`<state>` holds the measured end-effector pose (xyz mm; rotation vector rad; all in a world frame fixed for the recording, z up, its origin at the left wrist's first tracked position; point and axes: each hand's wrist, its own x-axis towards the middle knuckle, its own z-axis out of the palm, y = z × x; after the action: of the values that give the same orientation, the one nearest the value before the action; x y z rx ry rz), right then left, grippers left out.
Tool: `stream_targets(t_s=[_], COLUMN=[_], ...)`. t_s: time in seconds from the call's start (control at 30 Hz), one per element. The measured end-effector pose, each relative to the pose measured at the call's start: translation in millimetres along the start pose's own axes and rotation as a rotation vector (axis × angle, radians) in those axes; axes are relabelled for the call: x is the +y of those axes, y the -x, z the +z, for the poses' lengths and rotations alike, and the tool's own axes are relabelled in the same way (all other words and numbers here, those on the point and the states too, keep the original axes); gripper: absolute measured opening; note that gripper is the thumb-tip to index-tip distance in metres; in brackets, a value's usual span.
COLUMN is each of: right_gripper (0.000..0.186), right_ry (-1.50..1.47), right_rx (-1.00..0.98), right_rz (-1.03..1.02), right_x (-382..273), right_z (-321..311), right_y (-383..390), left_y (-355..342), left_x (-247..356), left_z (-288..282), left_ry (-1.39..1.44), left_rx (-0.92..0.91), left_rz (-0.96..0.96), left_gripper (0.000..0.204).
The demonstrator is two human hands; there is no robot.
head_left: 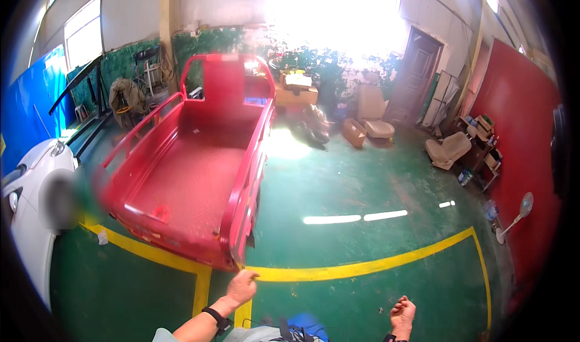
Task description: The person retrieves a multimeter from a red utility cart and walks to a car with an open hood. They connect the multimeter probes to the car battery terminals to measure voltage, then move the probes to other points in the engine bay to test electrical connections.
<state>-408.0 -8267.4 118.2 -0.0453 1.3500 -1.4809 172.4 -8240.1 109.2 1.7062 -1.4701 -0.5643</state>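
Observation:
My left hand (243, 286) is closed, with its fingers curled and nothing showing in them. It hovers in front of the rear right corner of a red cargo tricycle (193, 179). A gap between hand and metal is hard to judge. The cargo bed stands without a tailgate raised at its near end, and a small red thing (161, 213) lies near its rear edge. Farther right, my right hand (403, 313) hangs over the green floor, fingers curled toward the palm, with no object visible in it. Dark bands circle both wrists.
A white car (33, 221) stands at the left, near a blue panel (36, 97). Yellow lines (338, 272) mark the floor. Along the back are cartons (354, 133) and a beige seat (373, 112). Another seat (448, 150), a shelf and a standing fan (524, 209) line the right.

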Motion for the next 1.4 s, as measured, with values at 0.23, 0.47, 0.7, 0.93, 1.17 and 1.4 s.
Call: stream_targets(t_s=[0.23,0.47,0.7,0.93,1.17,1.4], right_gripper=[0.017,0.007,0.02,0.02,0.015,0.015], right_ry=[0.808,0.168,0.362,0.471,0.491,0.596], right_rx=[-0.225,-0.169,-0.488,-0.508,-0.327,-0.448], right_rz=[-0.296,0.105,0.085,0.16,0.039,0.113], right_x=[-9.6,-61.5,-58.6,-37.4,-79.4,-35.0], right_z=[73.9,329.6,634.4,795.6,928.3,1124.6], right_y=[-180.6,-366.4,-434.7,-543.7,-651.0,-779.1], left_y=[-196.7,-350.1,-511.9,-730.1,-943.0,-1077.3], left_x=[10.5,-0.3,-9.3,-45.5,-61.7,-152.4], left_z=[61.5,95.4,107.6,112.9,72.3,71.7], left_ry=[0.008,-0.017,-0.032,-0.065,-0.09,-0.284], left_rx=[0.021,0.146,0.306,0.39,0.451,0.682], left_rz=[0.079,-0.176,-0.217,-0.2,-0.165,-0.247], left_gripper=[0.018,0.021,0.029,0.033,0.036,0.036])
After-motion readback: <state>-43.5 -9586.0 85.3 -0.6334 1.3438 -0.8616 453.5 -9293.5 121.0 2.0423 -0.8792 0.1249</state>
